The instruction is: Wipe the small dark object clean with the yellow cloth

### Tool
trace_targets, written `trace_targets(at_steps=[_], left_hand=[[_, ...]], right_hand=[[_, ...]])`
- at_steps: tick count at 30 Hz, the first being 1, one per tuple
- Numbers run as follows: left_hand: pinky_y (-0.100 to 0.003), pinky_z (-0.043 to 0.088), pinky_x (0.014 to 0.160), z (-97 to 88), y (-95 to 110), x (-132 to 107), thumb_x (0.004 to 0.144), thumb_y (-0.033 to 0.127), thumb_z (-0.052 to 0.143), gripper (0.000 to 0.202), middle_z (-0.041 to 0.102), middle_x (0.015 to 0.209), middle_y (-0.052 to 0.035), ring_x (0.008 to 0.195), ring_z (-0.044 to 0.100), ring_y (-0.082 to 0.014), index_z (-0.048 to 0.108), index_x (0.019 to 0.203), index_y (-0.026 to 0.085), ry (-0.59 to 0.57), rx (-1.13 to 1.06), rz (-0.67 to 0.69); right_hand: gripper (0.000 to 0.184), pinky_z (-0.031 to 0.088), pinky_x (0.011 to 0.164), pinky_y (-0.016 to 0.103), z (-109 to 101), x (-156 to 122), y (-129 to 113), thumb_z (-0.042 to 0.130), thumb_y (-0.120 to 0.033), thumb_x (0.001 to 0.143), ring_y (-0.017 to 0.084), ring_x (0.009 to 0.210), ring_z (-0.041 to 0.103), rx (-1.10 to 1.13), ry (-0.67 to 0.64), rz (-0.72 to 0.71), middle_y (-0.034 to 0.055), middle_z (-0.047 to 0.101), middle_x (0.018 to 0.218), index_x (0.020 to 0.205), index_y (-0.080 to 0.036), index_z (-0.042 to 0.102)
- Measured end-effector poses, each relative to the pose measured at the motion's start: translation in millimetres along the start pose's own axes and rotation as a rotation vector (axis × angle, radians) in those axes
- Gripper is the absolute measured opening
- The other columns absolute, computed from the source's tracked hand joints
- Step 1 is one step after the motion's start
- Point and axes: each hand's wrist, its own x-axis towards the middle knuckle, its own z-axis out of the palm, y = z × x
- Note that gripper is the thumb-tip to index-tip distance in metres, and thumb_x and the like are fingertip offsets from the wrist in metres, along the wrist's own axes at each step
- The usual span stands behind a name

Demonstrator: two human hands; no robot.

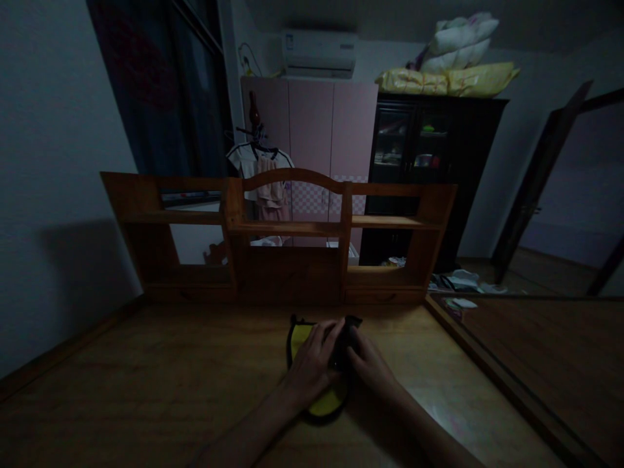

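A yellow cloth item with a black edge [301, 338] lies on the wooden desk [146, 390] in front of me. My left hand [312, 367] rests flat on top of it, fingers stretched toward the far end. My right hand [368, 364] lies beside it on the right, fingers bent around the item's dark upper part [351, 323]. Dim light hides what exactly the fingers pinch.
A wooden shelf unit [287, 227] stands along the desk's back edge. Behind it are a pink wardrobe [331, 130], a dark cabinet [429, 149] with bedding on top, and hanging clothes [266, 182]. A raised rim [487, 364] bounds the desk at right.
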Motion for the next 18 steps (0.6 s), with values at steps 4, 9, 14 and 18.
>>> trace_targets(at_steps=[4, 9, 14, 18], left_hand=[[-0.045, 0.036, 0.107, -0.4, 1, 0, 0.065, 0.003, 0.068, 0.100, 0.037, 0.138, -0.0088, 0.128, 0.036, -0.0265, 0.016, 0.147, 0.028, -0.011, -0.005, 0.019], [-0.047, 0.036, 0.106, -1.6, 2, 0, 0.068, 0.004, 0.067, 0.095, 0.037, 0.138, -0.0099, 0.129, 0.036, -0.0279, 0.019, 0.146, 0.028, -0.001, -0.015, 0.025], [-0.047, 0.036, 0.106, -1.5, 2, -1, 0.070, 0.009, 0.068, 0.087, 0.037, 0.138, -0.0095, 0.129, 0.036, -0.0276, 0.026, 0.143, 0.027, 0.027, -0.026, 0.003], [-0.045, 0.037, 0.106, 1.3, 0, -2, 0.069, 0.011, 0.069, 0.079, 0.038, 0.136, -0.0105, 0.127, 0.039, -0.0268, 0.032, 0.138, 0.023, 0.064, -0.027, -0.004]], right_hand=[[0.037, 0.048, 0.090, 0.039, -2, 0, -8, 0.044, -0.021, 0.088, 0.024, 0.102, 0.062, -0.089, -0.002, -0.057, 0.0104, 0.066, 0.112, 0.123, -0.019, 0.054], [0.032, 0.050, 0.076, 0.035, -9, 1, -12, 0.046, -0.019, 0.086, 0.026, 0.087, 0.067, -0.255, 0.020, -0.045, 0.0119, 0.071, 0.097, 0.115, -0.015, 0.058], [0.027, 0.049, 0.074, 0.033, -13, 1, -17, 0.050, -0.025, 0.086, 0.026, 0.084, 0.067, -0.267, 0.040, -0.017, 0.0113, 0.072, 0.093, 0.107, -0.015, 0.063], [0.026, 0.050, 0.073, 0.032, -14, 2, -25, 0.052, -0.031, 0.086, 0.024, 0.081, 0.066, -0.145, 0.019, -0.006, 0.0085, 0.072, 0.090, 0.103, -0.016, 0.064]])
